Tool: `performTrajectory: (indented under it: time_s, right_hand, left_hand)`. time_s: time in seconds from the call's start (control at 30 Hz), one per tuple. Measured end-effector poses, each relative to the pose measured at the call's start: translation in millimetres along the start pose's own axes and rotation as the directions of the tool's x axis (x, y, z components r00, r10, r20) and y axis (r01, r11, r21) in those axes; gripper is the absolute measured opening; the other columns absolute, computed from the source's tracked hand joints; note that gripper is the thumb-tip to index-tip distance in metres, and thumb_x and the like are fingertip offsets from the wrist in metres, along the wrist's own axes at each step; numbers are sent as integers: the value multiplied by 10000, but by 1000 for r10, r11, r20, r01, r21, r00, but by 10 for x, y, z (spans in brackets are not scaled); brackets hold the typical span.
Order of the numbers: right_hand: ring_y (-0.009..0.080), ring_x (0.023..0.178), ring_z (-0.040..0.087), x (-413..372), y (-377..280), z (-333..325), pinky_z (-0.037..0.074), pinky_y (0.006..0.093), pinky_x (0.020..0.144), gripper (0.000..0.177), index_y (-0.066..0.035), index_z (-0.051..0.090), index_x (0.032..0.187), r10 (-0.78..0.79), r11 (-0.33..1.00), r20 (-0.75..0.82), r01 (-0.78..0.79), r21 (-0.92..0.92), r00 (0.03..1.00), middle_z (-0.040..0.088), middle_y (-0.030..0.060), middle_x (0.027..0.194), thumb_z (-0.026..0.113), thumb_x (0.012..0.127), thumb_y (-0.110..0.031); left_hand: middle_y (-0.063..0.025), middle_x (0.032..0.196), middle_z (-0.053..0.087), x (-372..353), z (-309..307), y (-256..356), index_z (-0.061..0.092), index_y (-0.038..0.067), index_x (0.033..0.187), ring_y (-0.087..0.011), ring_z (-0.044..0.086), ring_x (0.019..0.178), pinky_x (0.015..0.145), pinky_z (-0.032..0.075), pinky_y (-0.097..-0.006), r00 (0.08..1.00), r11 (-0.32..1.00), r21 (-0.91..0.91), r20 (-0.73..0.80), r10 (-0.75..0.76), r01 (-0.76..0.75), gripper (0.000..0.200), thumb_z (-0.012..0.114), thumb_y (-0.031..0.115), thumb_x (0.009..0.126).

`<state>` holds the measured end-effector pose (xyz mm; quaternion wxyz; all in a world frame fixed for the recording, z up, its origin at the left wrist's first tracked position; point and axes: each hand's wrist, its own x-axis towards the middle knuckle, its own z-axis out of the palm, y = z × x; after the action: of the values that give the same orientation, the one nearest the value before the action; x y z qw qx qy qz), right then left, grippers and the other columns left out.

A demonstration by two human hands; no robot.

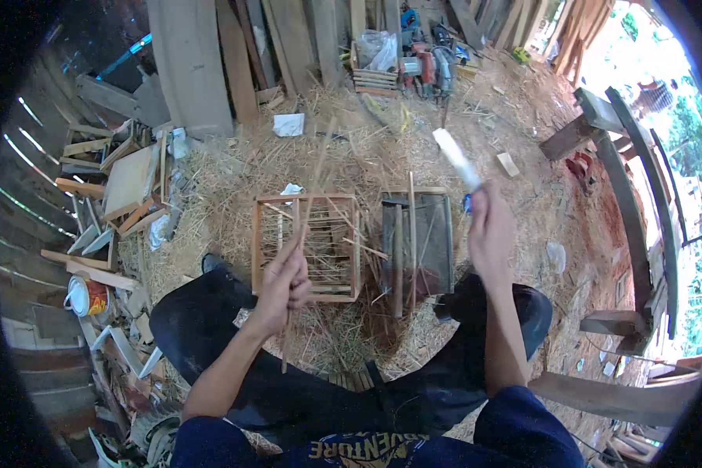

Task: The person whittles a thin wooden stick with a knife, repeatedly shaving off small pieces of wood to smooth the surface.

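Observation:
My left hand (pixel 287 285) is closed round a long thin wooden strip (pixel 310 204) that stands steeply up over a slatted wooden frame (pixel 356 265). The strip's upper part is blurred. Raised at the right, my right hand (pixel 491 226) grips a knife (pixel 454 154) with a blue handle, its pale blade blurred and pointing up and left. Loose thin sticks (pixel 368 248) lie across the slatted frame. Beside it sits a second, dark-surfaced wooden frame (pixel 448 242), with wooden strips (pixel 398 257) and a dark-headed tool (pixel 392 203) on it.
Straw and shavings cover the ground around my legs. Boards (pixel 191 70) lean at the back beside a crate (pixel 376 80) and power tools (pixel 427 70). Scrap wood and a paint bucket (pixel 88 297) lie left. A heavy wooden structure (pixel 628 210) stands right.

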<state>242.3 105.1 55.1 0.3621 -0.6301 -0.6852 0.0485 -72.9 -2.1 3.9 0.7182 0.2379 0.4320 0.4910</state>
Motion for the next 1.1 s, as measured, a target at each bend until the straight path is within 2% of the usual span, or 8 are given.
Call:
performTrajectory:
  time_s: [0.07,0.2,0.37,0.6,0.7,0.9,1.0,1.1]
  right_hand:
    - [393,772,561,-167,-157,157,426,468,703,259,-12,561,1008,-220,974,106,211,84,970,567,195,808,498,975,-261]
    - [365,882,578,-270,-403,286,432,442,776,231,-25,571,1007,-347,937,282,320,138,895,600,166,915,598,902,-230]
    - [338,918,548,-356,-620,472,405,417,817,237,-12,555,1033,-503,863,346,433,261,792,572,158,950,576,906,-211]
    - [340,947,533,-451,-778,613,388,422,822,235,-27,538,1106,-586,807,327,495,323,741,550,151,957,519,941,-192]
    - [339,949,533,-430,-750,597,388,422,827,239,-27,535,1109,-590,804,325,504,316,739,550,153,961,509,944,-198]
    - [351,946,530,-467,-673,616,390,429,835,276,-25,527,1097,-595,798,327,493,345,734,555,156,963,487,953,-257]
    - [361,948,531,-472,-642,610,391,431,839,283,-25,520,1096,-574,817,418,457,352,704,557,160,955,488,951,-266]
    - [347,943,540,-447,-599,624,391,426,838,279,-35,535,1069,-603,793,381,476,380,701,561,146,937,499,947,-283]
  left_hand:
    - [56,687,342,32,-34,7,358,183,1487,-26,276,480,408,226,-184,1000,998,-56,9,14,-13,451,430,254,1047]
    - [51,701,363,68,131,13,398,143,1452,-24,271,480,415,222,-175,999,997,66,19,26,-28,417,424,251,1051]
    - [18,757,461,277,191,-130,525,96,1031,-40,342,543,458,256,-197,997,994,75,-25,77,-75,154,507,248,1018]
    - [28,761,452,264,240,-261,503,139,1074,-38,339,551,460,242,-196,994,996,31,61,86,-88,149,505,277,1018]
    - [34,769,455,260,286,-250,494,155,1105,-33,326,547,455,233,-197,997,991,111,-9,72,-70,163,499,294,1021]
    - [35,777,458,155,357,-181,479,118,1143,-29,331,540,450,253,-203,996,967,240,52,74,-85,275,459,370,1032]
    - [33,777,457,170,324,-247,491,90,1125,-30,345,559,463,268,-201,987,922,353,61,148,-160,323,449,396,1031]
    - [27,776,458,308,202,-391,519,60,1071,-40,378,595,489,308,-206,912,736,549,138,387,-396,318,455,369,1034]
